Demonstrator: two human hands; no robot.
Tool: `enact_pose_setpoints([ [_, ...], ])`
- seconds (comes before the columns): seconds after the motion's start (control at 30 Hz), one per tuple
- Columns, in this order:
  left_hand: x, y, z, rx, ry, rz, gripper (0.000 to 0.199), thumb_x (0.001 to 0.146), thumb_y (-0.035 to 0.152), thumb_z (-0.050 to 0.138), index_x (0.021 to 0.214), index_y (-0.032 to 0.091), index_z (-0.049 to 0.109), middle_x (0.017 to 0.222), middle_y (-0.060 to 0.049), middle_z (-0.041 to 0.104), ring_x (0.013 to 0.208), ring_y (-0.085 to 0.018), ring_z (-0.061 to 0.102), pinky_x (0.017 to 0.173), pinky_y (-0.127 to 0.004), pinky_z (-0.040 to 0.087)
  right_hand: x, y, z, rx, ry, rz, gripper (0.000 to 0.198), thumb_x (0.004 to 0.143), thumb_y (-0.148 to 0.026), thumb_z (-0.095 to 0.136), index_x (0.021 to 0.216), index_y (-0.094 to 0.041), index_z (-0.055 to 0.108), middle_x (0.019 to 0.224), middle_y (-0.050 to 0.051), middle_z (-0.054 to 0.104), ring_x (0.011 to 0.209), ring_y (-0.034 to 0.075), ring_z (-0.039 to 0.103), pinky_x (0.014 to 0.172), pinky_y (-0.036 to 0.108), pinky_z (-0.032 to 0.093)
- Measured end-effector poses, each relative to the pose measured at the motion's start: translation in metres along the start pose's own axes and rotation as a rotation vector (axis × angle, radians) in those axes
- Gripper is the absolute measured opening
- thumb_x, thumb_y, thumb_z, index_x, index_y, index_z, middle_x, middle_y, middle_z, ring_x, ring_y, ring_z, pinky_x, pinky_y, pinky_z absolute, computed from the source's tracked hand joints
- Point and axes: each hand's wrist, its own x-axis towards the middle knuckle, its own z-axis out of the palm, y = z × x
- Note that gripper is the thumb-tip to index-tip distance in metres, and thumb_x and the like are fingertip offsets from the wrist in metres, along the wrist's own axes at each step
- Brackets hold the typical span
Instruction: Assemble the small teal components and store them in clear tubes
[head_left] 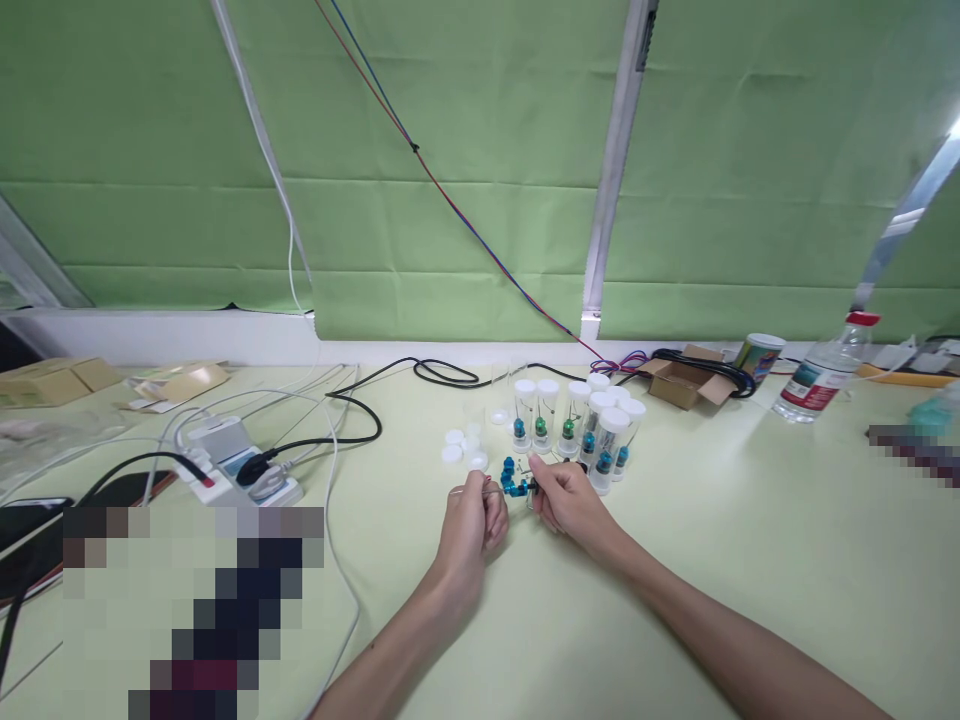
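Head view: left hand (472, 515) pinches a thin stick (495, 491), right hand (566, 497) pinches a small dark bit (534, 486); tubes (568, 440) crowd ahead, the table (750, 550) runs wide rightward.

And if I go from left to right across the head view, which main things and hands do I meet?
Tan cardboard box, white plastic power strip, left hand, right hand, open brown cardboard box, clear plastic bottle with red cap.

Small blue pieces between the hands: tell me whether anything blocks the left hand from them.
Nothing visible stands between the left hand and the small blue pieces beside it. The capped tubes stand behind and to the right, out of that path.
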Motion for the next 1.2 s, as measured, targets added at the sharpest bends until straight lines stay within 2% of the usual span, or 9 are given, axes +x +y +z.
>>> enact_pose_setpoints([
  [0.1, 0.000, 0.001, 0.000, -0.012, 0.029, -0.002, 0.042, 0.078, 0.028, 0.040, 0.038, 0.020, 0.029, 0.038, 0.004, 0.026, 0.038, -0.007, 0.022, 0.040, -0.024, 0.016, -0.002, -0.008, -0.001, 0.030, 0.014, -0.053, 0.059, 0.089, -0.066, 0.040, 0.053, -0.020, 0.048, 0.032, -0.006, 0.037, 0.031, 0.009, 0.034, 0.038, 0.024, 0.028],
  [0.27, 0.001, 0.002, -0.001, -0.037, 0.113, 0.005, 0.042, 0.079, 0.030, 0.040, 0.041, 0.020, 0.028, 0.040, 0.004, 0.026, 0.039, -0.007, 0.020, 0.041, -0.024, 0.015, -0.008, -0.015, -0.005, 0.106, -0.091, -0.080, 0.033, 0.088, -0.053, 0.054, 0.090, -0.020, 0.055, 0.043, -0.009, 0.046, 0.036, 0.009, 0.037, 0.039, 0.020, 0.030],
  [0.37, 0.001, 0.001, -0.003, -0.055, 0.119, -0.004, 0.042, 0.080, 0.031, 0.040, 0.041, 0.019, 0.028, 0.040, 0.005, 0.025, 0.039, -0.007, 0.020, 0.041, -0.024, 0.015, -0.010, -0.014, -0.005, 0.127, -0.135, -0.089, 0.031, 0.089, -0.049, 0.056, 0.096, -0.019, 0.054, 0.045, -0.009, 0.047, 0.038, 0.008, 0.038, 0.040, 0.020, 0.032],
  [0.57, 0.002, -0.001, -0.002, -0.065, 0.078, -0.024, 0.043, 0.080, 0.031, 0.040, 0.040, 0.019, 0.030, 0.040, 0.004, 0.026, 0.038, -0.007, 0.021, 0.040, -0.023, 0.015, -0.008, -0.013, -0.005, 0.090, -0.125, -0.097, 0.032, 0.089, -0.050, 0.055, 0.082, -0.019, 0.054, 0.043, -0.008, 0.046, 0.035, 0.008, 0.036, 0.040, 0.021, 0.030],
  [0.73, 0.001, 0.000, -0.001, -0.050, 0.037, -0.027, 0.045, 0.080, 0.032, 0.042, 0.038, 0.020, 0.029, 0.039, 0.004, 0.027, 0.037, -0.007, 0.022, 0.040, -0.023, 0.017, -0.006, -0.011, -0.005, 0.066, -0.105, -0.109, 0.041, 0.090, -0.054, 0.051, 0.066, -0.021, 0.049, 0.040, -0.007, 0.043, 0.035, 0.009, 0.036, 0.041, 0.023, 0.028],
  [0.87, 0.000, 0.000, 0.000, -0.044, 0.031, -0.034, 0.045, 0.080, 0.031, 0.042, 0.037, 0.020, 0.029, 0.038, 0.003, 0.027, 0.037, -0.007, 0.023, 0.039, -0.023, 0.017, -0.004, -0.009, -0.004, 0.029, -0.080, -0.108, 0.047, 0.091, -0.057, 0.047, 0.060, -0.021, 0.048, 0.037, -0.006, 0.041, 0.033, 0.010, 0.035, 0.041, 0.025, 0.029],
  [1.07, 0.000, 0.000, 0.001, -0.043, 0.004, -0.023, 0.043, 0.078, 0.030, 0.041, 0.037, 0.020, 0.029, 0.038, 0.004, 0.026, 0.037, -0.007, 0.023, 0.039, -0.023, 0.016, -0.003, -0.007, -0.004, 0.022, -0.070, -0.075, 0.055, 0.091, -0.061, 0.043, 0.055, -0.020, 0.049, 0.035, -0.006, 0.038, 0.032, 0.009, 0.033, 0.043, 0.025, 0.030],
  [1.2, 0.000, 0.000, 0.000, -0.025, -0.021, -0.016, 0.041, 0.077, 0.027, 0.040, 0.037, 0.020, 0.030, 0.038, 0.003, 0.027, 0.037, -0.007, 0.023, 0.040, -0.024, 0.016, -0.003, -0.002, -0.003, 0.034, -0.060, -0.003, 0.063, 0.090, -0.065, 0.041, 0.047, -0.019, 0.048, 0.032, -0.005, 0.037, 0.029, 0.009, 0.032, 0.038, 0.024, 0.026],
])
